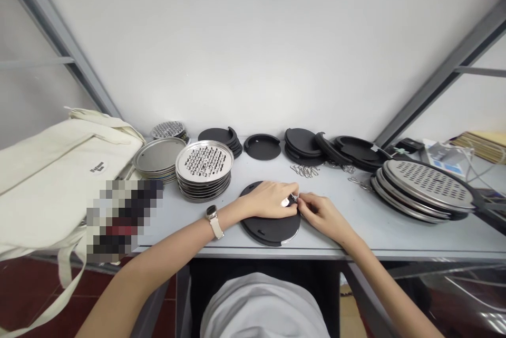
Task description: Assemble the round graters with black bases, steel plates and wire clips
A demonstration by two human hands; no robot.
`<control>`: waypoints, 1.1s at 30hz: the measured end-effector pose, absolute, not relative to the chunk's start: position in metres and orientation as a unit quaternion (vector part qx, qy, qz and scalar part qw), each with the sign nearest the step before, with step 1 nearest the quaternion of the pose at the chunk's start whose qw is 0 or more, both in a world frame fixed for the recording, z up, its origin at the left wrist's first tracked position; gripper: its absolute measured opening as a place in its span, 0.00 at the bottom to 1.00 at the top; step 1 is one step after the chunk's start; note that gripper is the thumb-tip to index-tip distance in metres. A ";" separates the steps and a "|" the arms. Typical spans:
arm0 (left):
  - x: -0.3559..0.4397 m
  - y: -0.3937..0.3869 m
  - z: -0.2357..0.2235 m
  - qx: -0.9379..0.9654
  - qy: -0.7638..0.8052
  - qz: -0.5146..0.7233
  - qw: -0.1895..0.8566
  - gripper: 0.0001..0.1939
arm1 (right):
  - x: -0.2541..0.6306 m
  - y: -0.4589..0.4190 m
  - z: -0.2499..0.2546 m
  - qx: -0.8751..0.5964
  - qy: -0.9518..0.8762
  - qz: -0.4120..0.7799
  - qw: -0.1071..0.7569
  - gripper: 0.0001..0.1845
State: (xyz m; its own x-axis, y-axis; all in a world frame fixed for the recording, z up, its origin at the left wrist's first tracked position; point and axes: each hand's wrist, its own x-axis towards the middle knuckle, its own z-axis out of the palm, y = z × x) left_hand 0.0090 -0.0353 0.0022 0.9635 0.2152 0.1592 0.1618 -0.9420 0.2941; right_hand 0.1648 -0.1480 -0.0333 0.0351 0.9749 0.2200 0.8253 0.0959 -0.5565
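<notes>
A black round disc lies near the table's front edge, with slots and a shiny strip at its lower right rim. My left hand, with a watch on its wrist, lies across the disc and grips its right side, fingers curled. My right hand is closed in a pinch at the disc's right edge, close to the left fingertips. A small shiny piece shows between the two hands, too small to name. Bent wire clips lie loose behind the hands.
Perforated metal grater discs and plain metal discs are stacked at left. Black round holders line the wall. More grater plates are piled at right. A cream cloth bag covers the left end.
</notes>
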 end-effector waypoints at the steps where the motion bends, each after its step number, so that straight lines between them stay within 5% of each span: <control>1: 0.009 -0.035 0.002 0.980 0.099 0.097 0.145 0.12 | 0.165 -0.148 -0.033 -0.660 -0.682 0.129 0.288 0.16; 33: 0.011 -0.026 -0.001 0.954 0.096 0.092 0.268 0.09 | 0.172 -0.147 -0.033 -0.666 -0.632 0.183 0.352 0.17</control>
State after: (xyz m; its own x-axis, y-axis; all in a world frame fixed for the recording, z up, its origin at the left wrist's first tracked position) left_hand 0.0114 -0.0258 -0.0005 0.9648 0.2319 0.1244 0.1330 -0.8376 0.5299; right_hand 0.1722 -0.1471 -0.0329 0.1333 0.9703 0.2017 0.7136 0.0472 -0.6990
